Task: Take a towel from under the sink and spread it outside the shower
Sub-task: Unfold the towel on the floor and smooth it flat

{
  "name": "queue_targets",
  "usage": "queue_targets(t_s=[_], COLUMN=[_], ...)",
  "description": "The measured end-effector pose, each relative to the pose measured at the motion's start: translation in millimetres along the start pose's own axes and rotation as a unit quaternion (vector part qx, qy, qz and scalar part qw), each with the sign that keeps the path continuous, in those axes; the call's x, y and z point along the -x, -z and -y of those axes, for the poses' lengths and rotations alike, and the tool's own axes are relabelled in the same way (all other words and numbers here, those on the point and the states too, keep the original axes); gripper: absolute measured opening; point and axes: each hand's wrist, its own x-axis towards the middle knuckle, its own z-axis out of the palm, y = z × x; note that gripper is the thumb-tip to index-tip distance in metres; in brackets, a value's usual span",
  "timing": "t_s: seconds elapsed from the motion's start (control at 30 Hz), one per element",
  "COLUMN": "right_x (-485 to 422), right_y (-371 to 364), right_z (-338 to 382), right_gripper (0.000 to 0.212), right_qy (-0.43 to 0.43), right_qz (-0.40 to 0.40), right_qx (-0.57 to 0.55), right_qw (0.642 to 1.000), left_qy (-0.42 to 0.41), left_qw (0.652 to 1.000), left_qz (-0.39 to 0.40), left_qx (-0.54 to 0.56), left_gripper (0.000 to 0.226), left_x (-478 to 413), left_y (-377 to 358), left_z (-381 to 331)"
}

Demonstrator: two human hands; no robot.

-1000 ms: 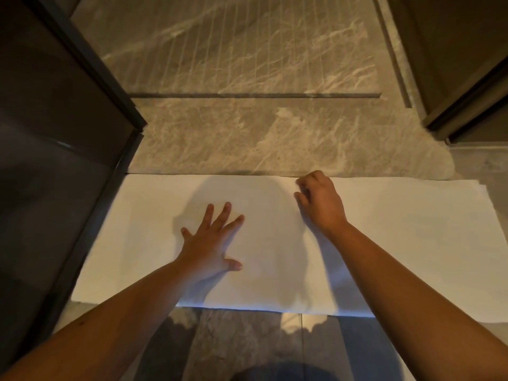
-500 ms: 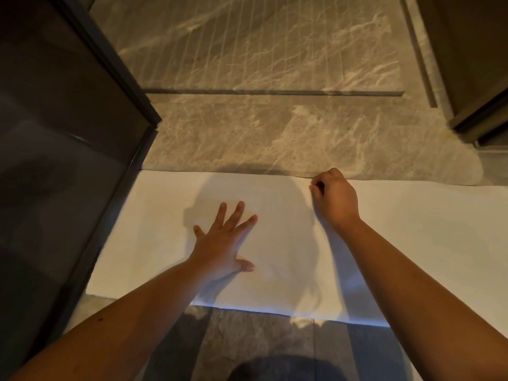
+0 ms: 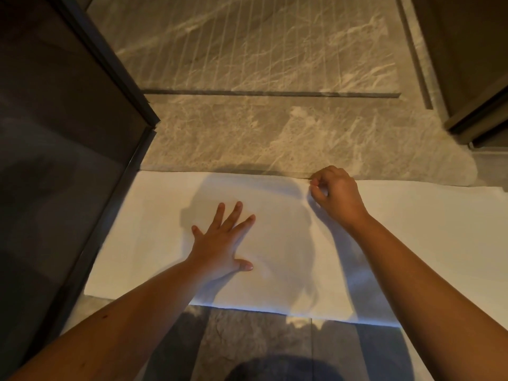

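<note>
A white towel [image 3: 412,229] lies flat on the marble floor, stretched from the dark glass panel on the left across to the right edge of view, just in front of the shower threshold. My left hand [image 3: 222,243] rests palm down on the towel's middle, fingers spread. My right hand [image 3: 336,193] is at the towel's far edge, fingers curled and pinching the fabric there.
A dark glass shower panel [image 3: 60,166] with a black frame stands along the left. The shower floor [image 3: 247,50] with fine grooves and a slot drain [image 3: 269,93] lies beyond the towel. A dark door frame [image 3: 478,116] is at the upper right.
My right hand has shifted slightly right along the towel's far edge and its fingers now pinch the fabric. The left hand stays flat in the same spot. The view has drifted.
</note>
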Motion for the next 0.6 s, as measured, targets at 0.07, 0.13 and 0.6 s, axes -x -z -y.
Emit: queue_targets(t_s=[0.07,0.13,0.6], right_x=[2,6,58], right_y=[3,6,16], right_z=[1,3,21], right_gripper=[0.007,0.007,0.015], right_qy=[0.001,-0.001,0.055], right_qz=[0.022,0.049,0.144], right_qx=[-0.010,-0.014,0.072], right_qw=[1.000,0.999,0.985], left_qy=[0.002,0.005,0.007], left_qw=[1.000,1.000,0.999], left_qz=[-0.002,-0.002,-0.035], left_qx=[-0.003,-0.008,-0.020], left_gripper=[0.095,0.095,0.085], left_x=[0,-1,5], left_y=[-1,-1,6], left_z=[0,0,-13])
